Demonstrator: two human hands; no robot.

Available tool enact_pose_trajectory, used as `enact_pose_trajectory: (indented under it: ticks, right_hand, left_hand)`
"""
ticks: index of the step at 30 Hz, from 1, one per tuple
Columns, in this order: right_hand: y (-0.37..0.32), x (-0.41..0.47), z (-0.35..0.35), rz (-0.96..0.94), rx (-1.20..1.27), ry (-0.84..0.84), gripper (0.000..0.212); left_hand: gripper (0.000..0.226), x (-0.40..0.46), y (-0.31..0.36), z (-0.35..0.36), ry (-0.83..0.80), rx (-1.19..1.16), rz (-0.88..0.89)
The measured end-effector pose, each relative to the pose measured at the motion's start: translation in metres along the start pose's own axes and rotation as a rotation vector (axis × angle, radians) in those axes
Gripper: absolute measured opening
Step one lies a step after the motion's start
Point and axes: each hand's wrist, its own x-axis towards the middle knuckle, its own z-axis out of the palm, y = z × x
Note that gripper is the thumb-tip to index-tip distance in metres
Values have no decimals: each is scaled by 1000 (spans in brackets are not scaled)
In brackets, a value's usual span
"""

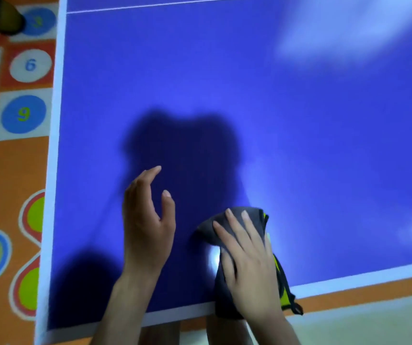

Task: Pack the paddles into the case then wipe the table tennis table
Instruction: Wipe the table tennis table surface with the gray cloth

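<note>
The blue table tennis table [249, 95] with white border lines fills most of the head view. My right hand [247, 260] lies flat on a dark grey cloth [239, 220] with yellow-green trim, pressing it onto the table near the front edge. My left hand [147, 220] hovers just left of it, on edge, with fingers apart and nothing in it. No paddles or case are in view.
An orange floor mat with numbered circles [24, 114] lies left of the table. A dark cylinder-shaped object [2, 16] stands at the top left. A white line [175, 5] crosses the far part of the table.
</note>
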Motion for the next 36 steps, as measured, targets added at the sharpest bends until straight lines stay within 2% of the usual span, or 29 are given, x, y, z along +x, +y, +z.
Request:
enact_pose_trajectory:
  ticks: [4, 10, 13, 16, 22, 27, 30, 33, 36]
  right_hand:
    - [6, 21, -2, -7, 50, 22, 58]
    - [23, 155, -3, -37, 80, 203, 45]
    - [30, 205, -4, -28, 92, 232, 42]
    - [34, 219, -6, -38, 107, 225, 42]
    - [43, 156, -10, -54, 93, 224, 44]
    - [57, 43, -23, 7, 43, 51, 51]
    - [67, -14, -30, 30, -9, 34, 46]
    - [71, -30, -35, 26, -25, 34, 46]
    - [72, 4, -36, 55, -1, 66, 47]
  left_hand:
    - [43, 4, 11, 6, 36, 32, -52]
    - [37, 0, 23, 25, 24, 105, -57]
    - [39, -9, 30, 35, 9, 117, -28]
    - [38, -22, 36, 43, 7, 127, 2]
    - [33, -49, 34, 47, 5, 123, 79]
    - [29, -76, 25, 42, 7, 116, 124]
    - [29, -88, 31, 38, 21, 72, 106]
    - [30, -97, 40, 37, 36, 43, 109]
    - [30, -104, 46, 39, 50, 28, 122]
